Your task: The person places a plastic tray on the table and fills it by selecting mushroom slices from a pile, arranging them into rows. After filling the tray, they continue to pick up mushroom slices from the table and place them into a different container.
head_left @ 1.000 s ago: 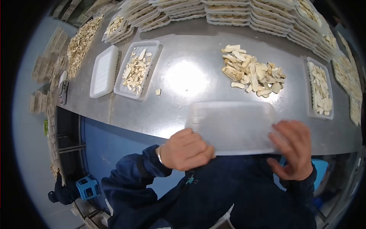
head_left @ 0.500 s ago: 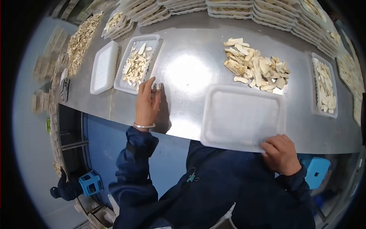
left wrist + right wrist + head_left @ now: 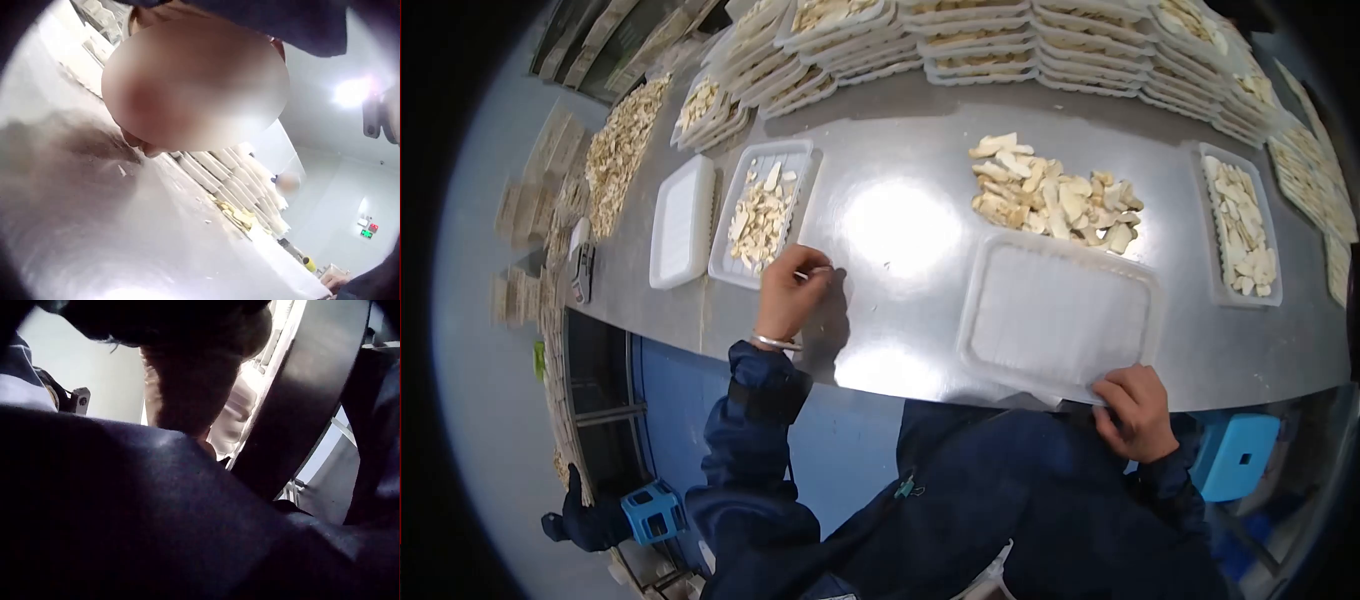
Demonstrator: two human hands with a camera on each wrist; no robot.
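My left hand (image 3: pixel 785 295) is low over the steel table, thumb and fingers pinching a small pale mushroom piece that mostly hides between them. Beside it stands a clear ribbed tray (image 3: pixel 798 153) partly filled with mushroom slices. In the left wrist view a blurred oval covers most of that hand. My right hand (image 3: pixel 1138 412) grips the near right corner of an empty translucent tray (image 3: pixel 1060 310), lying at the table's front edge. Just behind this tray is a loose heap of mushroom pieces (image 3: pixel 1055 195). The right wrist view shows the hand dark, against the tray's pale side (image 3: pixel 234 419).
A white tray (image 3: pixel 682 225) lies at the left, and a filled tray (image 3: pixel 1250 298) at the right. Tall stacks of filled trays (image 3: pixel 980 50) line the back. A long mushroom heap (image 3: pixel 625 140) runs along the far left. A blue stool (image 3: pixel 1240 455) stands below the table.
My left hand let go of the tray, reached left to the small loose piece and now pinches it. The tray lies flat on the table, and my right hand has closed on its near corner.
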